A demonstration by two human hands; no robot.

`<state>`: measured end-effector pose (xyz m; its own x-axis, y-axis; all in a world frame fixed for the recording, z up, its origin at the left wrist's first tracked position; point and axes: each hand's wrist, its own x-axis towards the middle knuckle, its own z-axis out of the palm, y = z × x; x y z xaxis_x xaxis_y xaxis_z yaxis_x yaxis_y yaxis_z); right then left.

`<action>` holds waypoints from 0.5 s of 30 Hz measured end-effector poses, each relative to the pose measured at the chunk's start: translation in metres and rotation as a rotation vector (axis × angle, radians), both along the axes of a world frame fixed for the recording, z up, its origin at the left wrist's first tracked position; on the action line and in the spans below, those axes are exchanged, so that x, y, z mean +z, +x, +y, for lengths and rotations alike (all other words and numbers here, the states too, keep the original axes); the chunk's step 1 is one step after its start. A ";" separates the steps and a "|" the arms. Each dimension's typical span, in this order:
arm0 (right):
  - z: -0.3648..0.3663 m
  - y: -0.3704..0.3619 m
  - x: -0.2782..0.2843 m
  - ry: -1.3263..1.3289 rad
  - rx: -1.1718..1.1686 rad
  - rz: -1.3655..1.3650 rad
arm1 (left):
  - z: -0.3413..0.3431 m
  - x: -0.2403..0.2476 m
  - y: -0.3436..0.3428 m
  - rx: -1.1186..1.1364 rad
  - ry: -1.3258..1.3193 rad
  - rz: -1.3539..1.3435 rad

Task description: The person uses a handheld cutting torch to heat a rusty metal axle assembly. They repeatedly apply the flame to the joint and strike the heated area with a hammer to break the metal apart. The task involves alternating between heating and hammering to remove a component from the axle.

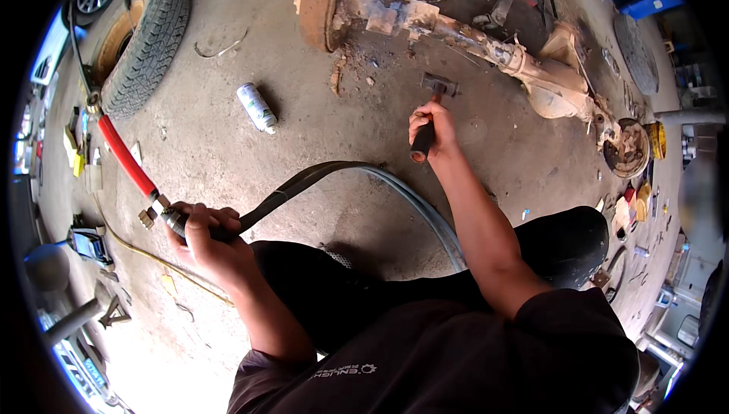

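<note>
The left hand (206,235) is curling fingers round a long, red-sleeved metal tool (125,156); the right hand (434,131) is clenching a dark-handled metal hammer (422,143) near the rusty, dirt-caked axle (531,71). Safety is probably calling for aiming the tool aside.

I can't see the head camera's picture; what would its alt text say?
A person's left hand grips a red-sleeved tool with trailing hoses; the right hand holds a hammer. Beyond are a rusty vehicle axle, a spray can and a tyre, over a concrete floor.
</note>
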<state>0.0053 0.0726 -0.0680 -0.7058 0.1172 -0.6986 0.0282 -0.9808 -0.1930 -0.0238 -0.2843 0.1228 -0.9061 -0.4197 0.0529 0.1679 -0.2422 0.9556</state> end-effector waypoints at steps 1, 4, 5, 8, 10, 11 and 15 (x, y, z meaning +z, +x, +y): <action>-0.009 0.000 -0.019 -0.088 -0.149 0.019 | -0.004 0.001 0.004 0.003 -0.029 0.002; -0.030 -0.014 -0.049 -0.390 -0.322 0.188 | -0.004 0.008 0.018 0.019 -0.137 -0.016; -0.036 -0.030 -0.073 -0.444 -0.372 0.192 | -0.006 0.009 0.022 0.017 -0.175 -0.031; -0.047 -0.078 -0.064 -0.723 -0.411 0.331 | -0.004 0.017 0.030 -0.016 -0.129 -0.052; -0.038 -0.107 -0.045 -0.875 -0.173 0.450 | 0.001 0.028 0.041 -0.041 -0.147 -0.036; -0.033 -0.116 -0.033 -0.962 -0.146 0.577 | -0.001 0.032 0.048 -0.076 -0.168 -0.016; -0.045 -0.109 -0.001 -0.444 0.322 0.473 | 0.027 0.042 0.078 0.028 -0.218 0.007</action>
